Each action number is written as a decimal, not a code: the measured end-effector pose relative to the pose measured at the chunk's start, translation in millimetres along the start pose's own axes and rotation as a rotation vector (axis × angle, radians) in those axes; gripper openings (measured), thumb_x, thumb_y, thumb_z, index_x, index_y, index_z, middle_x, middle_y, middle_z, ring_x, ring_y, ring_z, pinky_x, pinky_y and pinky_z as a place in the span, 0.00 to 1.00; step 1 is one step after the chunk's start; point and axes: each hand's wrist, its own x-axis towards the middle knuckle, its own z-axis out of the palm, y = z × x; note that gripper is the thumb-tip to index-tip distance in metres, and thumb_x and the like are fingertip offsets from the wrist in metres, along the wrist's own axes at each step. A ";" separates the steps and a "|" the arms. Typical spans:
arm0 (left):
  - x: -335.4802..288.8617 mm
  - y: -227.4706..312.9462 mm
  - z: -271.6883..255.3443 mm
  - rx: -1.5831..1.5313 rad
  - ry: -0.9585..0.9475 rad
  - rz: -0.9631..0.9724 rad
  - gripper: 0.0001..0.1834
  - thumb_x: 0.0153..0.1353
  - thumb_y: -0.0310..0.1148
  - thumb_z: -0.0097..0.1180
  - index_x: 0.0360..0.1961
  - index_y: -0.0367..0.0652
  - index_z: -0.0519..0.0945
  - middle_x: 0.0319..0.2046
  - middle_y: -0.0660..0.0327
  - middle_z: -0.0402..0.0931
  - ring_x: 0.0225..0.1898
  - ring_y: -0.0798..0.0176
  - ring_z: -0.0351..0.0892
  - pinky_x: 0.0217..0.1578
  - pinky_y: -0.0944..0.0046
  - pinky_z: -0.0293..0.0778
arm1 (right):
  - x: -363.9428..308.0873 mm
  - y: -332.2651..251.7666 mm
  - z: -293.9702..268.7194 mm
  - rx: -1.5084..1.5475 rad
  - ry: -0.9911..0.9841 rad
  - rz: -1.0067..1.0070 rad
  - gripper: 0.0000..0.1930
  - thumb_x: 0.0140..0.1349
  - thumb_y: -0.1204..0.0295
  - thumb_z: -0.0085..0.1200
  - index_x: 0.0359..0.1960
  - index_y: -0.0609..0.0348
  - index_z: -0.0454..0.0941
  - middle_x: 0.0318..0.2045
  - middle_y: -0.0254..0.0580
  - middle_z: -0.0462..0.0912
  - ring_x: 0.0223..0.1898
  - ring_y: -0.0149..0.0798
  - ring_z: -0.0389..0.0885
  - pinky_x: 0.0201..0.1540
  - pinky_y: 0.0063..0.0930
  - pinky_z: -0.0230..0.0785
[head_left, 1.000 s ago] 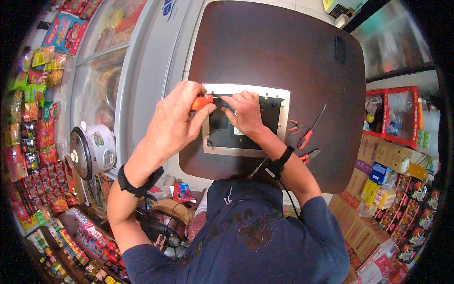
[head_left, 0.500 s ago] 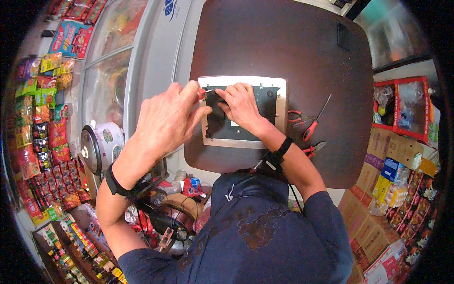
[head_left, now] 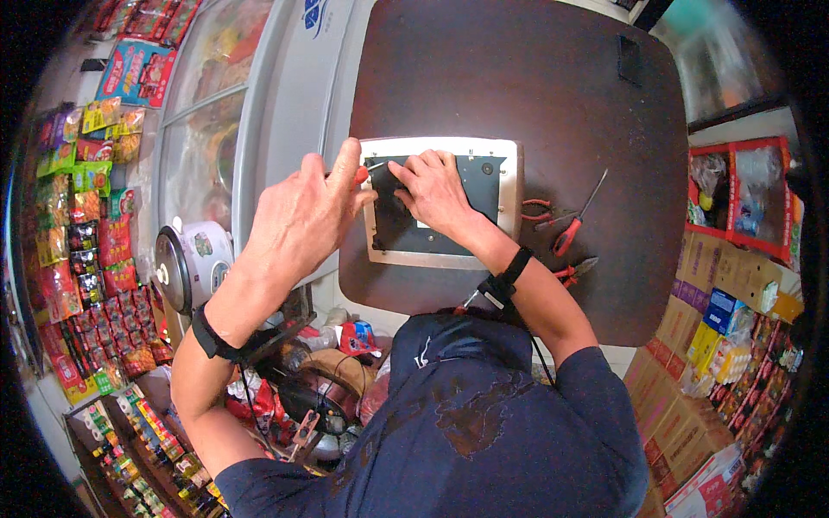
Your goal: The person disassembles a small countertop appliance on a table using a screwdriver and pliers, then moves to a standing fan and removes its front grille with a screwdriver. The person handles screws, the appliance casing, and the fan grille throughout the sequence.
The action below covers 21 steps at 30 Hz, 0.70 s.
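Note:
A flat, rectangular appliance with a silver rim (head_left: pixel 508 207) and a dark panel (head_left: pixel 466 231) lies on the brown table (head_left: pixel 484 78). My left hand (head_left: pixel 302 207) is closed on a red-handled screwdriver (head_left: pixel 363 174), most of its handle hidden by the fingers. The short visible shaft points right over the panel's far left corner. My right hand (head_left: pixel 436 190) rests on the panel, thumb and index finger apart. Its index fingertip is beside the screwdriver's tip; whether they touch I cannot tell.
Right of the appliance lie a second red-handled screwdriver (head_left: pixel 567 235), pliers (head_left: pixel 577 271) and another red-handled tool (head_left: pixel 537 205). A rice cooker (head_left: pixel 203 255) stands left. Cardboard boxes (head_left: pixel 669 363) are stacked at the right; snack packets (head_left: pixel 91 177) hang at the far left.
The view has shifted slightly. My left index finger has straightened and lifted off the screwdriver's side, and the left thumb has drawn in. My right hand stays on the panel.

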 end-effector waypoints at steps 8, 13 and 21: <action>3.5 -10.6 -2.1 -0.189 0.142 0.266 0.22 0.70 0.32 0.62 0.61 0.43 0.71 0.36 0.49 0.73 0.38 0.40 0.82 0.36 0.45 0.79 | -2.0 -0.8 -0.7 0.012 -0.001 -0.005 0.29 0.54 0.67 0.75 0.60 0.53 0.83 0.45 0.39 0.80 0.53 0.46 0.77 0.65 0.48 0.63; -1.1 -3.6 0.9 -0.078 -0.017 -0.038 0.18 0.68 0.28 0.62 0.57 0.42 0.75 0.37 0.51 0.74 0.42 0.41 0.81 0.41 0.44 0.78 | -2.6 -1.1 -1.9 0.006 -0.001 -0.021 0.29 0.54 0.67 0.75 0.60 0.54 0.83 0.45 0.39 0.80 0.54 0.46 0.77 0.65 0.48 0.62; 3.4 -13.2 3.4 -0.200 0.258 0.282 0.16 0.71 0.31 0.62 0.56 0.42 0.74 0.36 0.50 0.76 0.38 0.41 0.84 0.38 0.45 0.80 | -5.8 -1.3 -4.6 0.002 0.000 -0.034 0.30 0.53 0.67 0.76 0.60 0.53 0.83 0.45 0.39 0.79 0.54 0.45 0.77 0.64 0.47 0.62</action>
